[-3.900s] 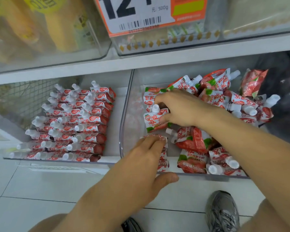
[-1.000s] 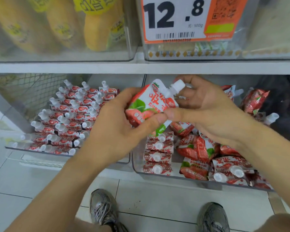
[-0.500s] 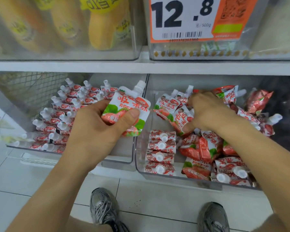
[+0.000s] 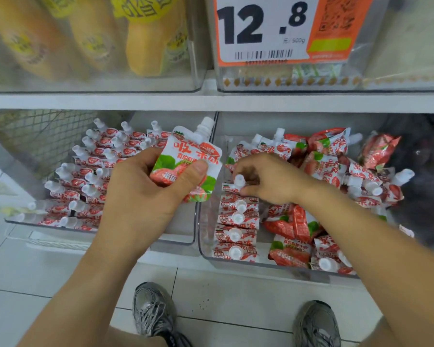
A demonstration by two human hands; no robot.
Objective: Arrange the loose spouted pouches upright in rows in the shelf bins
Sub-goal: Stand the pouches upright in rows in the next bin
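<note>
Down on the lower shelf (image 4: 211, 102), I'm looking at two clear bins side by side. The left bin (image 4: 178, 240) looks finished to me: its pouches (image 4: 90, 176) stand in neat rows, spouts up, from front edge to back. The right bin (image 4: 206, 236) is where the work is. Along its left wall one row (image 4: 236, 221) is started, a handful of pouches upright, running from the front edge back. My right hand (image 4: 268, 180) is at the far end of that row, fingers pinched around the newest pouch (image 4: 232, 189) just below its spout, seating it. My left hand (image 4: 145, 194) grips a spare pouch (image 4: 189, 162) upright above the divide between the bins, thumb across its front. Everything right of the row is a loose heap (image 4: 323, 176), pouches lying flat and crossed. I'd judge most of this bin is yet to do.
</note>
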